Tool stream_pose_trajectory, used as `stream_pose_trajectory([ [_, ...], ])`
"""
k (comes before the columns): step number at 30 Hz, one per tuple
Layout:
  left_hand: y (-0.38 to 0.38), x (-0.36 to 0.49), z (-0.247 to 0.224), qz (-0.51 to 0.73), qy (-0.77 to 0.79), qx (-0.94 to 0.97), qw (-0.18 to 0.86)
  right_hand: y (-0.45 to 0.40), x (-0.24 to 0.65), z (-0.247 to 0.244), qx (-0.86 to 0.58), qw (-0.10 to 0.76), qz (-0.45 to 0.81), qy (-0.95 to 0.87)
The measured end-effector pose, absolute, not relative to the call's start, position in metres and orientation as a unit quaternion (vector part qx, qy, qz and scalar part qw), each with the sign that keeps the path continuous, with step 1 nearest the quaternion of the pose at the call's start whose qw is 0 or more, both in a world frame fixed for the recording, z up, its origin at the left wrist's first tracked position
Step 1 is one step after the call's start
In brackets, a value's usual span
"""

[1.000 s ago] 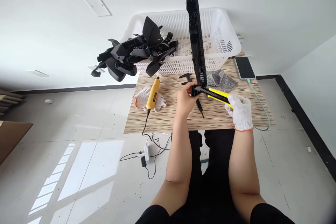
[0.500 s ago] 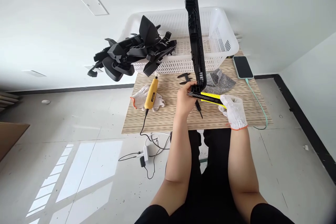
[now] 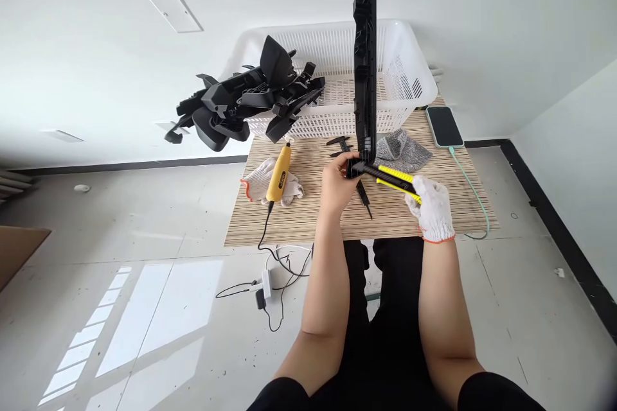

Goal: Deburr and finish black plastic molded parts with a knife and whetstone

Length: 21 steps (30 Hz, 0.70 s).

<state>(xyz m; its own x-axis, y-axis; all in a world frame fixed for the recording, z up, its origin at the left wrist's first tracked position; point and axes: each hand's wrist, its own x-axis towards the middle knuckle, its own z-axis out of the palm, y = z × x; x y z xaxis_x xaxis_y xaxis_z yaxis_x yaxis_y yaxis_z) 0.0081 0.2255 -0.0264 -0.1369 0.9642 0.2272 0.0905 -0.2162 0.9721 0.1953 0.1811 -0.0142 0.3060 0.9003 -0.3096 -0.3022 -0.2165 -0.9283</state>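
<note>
My bare left hand (image 3: 337, 181) is closed around the lower end of a long black plastic trim part (image 3: 365, 70), which stands nearly upright above the table. In my right hand (image 3: 432, 205), covered by a white knit glove, is a yellow and black utility knife (image 3: 398, 181). Its blade end points left and meets the bottom corner of the trim part near my left fingers; the exact contact is hard to make out. Beneath the part lie a black caliper (image 3: 362, 198) and a grey cloth (image 3: 403, 151).
A white plastic basket (image 3: 409, 70) stands at the back of the table (image 3: 299, 226), with a heap of black plastic parts (image 3: 250, 99) over its left side. A yellow corded tool (image 3: 278, 173) rests on a white glove (image 3: 260, 180). A phone (image 3: 444, 126) with a green cable lies right.
The black trim part has swung slightly right and stands straighter. The knife's blade end has shifted right and tilts more steeply, and my right hand has moved down a little.
</note>
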Motion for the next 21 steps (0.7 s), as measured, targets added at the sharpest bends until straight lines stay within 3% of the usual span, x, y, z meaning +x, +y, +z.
stream_pose_trajectory([
  [6, 0.223, 0.008, -0.021, 0.58, 0.513, 0.515, 0.367, 0.182, 0.19, -0.012, -0.572, 0.59, 0.516, -0.241],
  [10, 0.222, 0.01, -0.019, 0.593, 0.506, 0.513, 0.36, 0.185, 0.195, -0.01, -0.582, 0.542, 0.55, -0.256],
  [14, 0.222, 0.01, -0.018, 0.592, 0.514, 0.51, 0.353, 0.186, 0.196, -0.008, -0.581, 0.568, 0.529, -0.245],
  [18, 0.222, 0.008, -0.019, 0.591, 0.508, 0.513, 0.36, 0.186, 0.197, -0.008, -0.59, 0.534, 0.546, -0.261],
  [21, 0.222, 0.007, -0.019, 0.59, 0.51, 0.514, 0.356, 0.187, 0.201, -0.007, -0.585, 0.561, 0.53, -0.249],
])
